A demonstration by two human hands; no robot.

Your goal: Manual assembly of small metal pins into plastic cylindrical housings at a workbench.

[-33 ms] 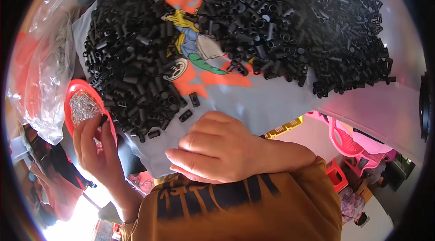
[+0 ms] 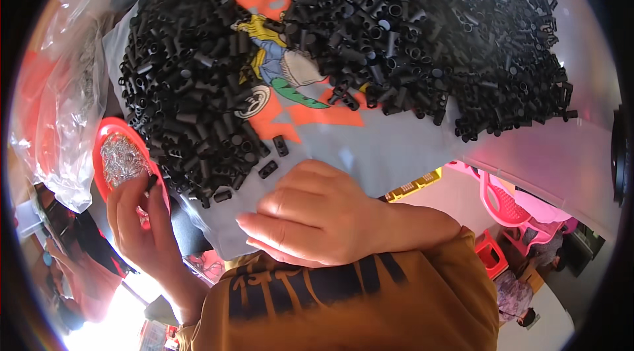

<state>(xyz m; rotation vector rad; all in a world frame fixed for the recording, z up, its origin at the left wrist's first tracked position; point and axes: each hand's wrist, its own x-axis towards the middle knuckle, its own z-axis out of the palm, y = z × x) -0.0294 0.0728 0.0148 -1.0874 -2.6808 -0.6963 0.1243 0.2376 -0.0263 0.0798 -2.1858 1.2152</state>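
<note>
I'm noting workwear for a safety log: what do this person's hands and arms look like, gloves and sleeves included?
The left hand and right hand are ungloved, with no ring or watch visible. The visible forearms are bare too. The person wears a mustard-brown top with large, dark lettering.

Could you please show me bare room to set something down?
The widest free patch is grey cloth between the right hand and the right pile of black parts; a narrower printed strip lies between it and the left pile. It is crowded around the red bowl and left hand.
</note>
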